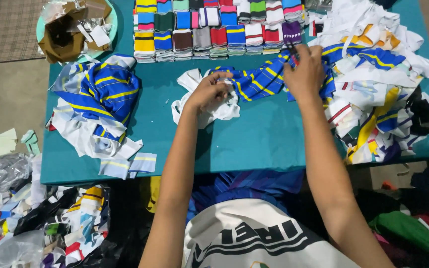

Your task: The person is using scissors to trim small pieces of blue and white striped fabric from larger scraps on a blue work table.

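Teal table [254, 144]: left hand [208, 92] pinches blue striped knit strip [261, 82]; right hand [304, 74] grips, seemingly, small snips [292, 49]

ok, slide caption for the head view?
Both hands stretch a blue striped knit strip over a teal table.

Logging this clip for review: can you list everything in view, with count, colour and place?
table: one, teal, centre
blue striped band: one, blue with yellow stripes, stretched between the hands
white fabric piece: one, under the left hand
folded stacks: many, mixed colours, in rows at the far edge
left pile: one, blue, yellow and white, table's left
right pile: one, mostly white, table's right
basin: one, pale green, holding brown scraps, far left corner
floor scraps: many, mixed colours, lower left
left hand: pinching the band
right hand: gripping the band, a small dark tool at its fingertips
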